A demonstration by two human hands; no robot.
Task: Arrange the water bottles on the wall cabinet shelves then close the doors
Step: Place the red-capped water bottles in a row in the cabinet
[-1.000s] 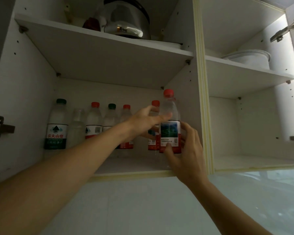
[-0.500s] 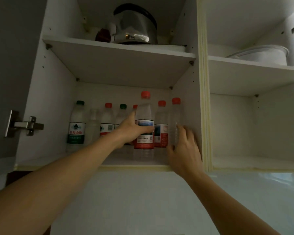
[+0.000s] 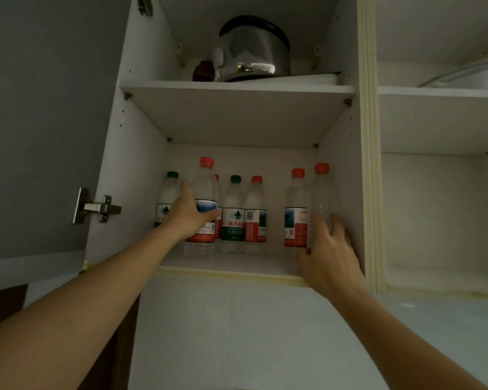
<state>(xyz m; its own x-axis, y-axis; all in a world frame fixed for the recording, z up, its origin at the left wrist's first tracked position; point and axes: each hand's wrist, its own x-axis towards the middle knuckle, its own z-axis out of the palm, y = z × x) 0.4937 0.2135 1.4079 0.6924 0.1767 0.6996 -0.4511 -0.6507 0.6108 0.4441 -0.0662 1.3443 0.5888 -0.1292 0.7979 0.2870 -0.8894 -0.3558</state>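
Open gap (image 3: 273,220) between red-capped bottles (image 3: 255,215)

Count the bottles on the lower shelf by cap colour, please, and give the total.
Red caps: 5
Green caps: 2
Total: 7 bottles

Seven clear water bottles (image 3: 233,218) stand upright on the wall cabinet's lower shelf (image 3: 237,263), red- and green-capped. A red-capped bottle (image 3: 204,192) stands foremost at nine o'clock; a label-less bottle (image 3: 321,198) stands at three o'clock.
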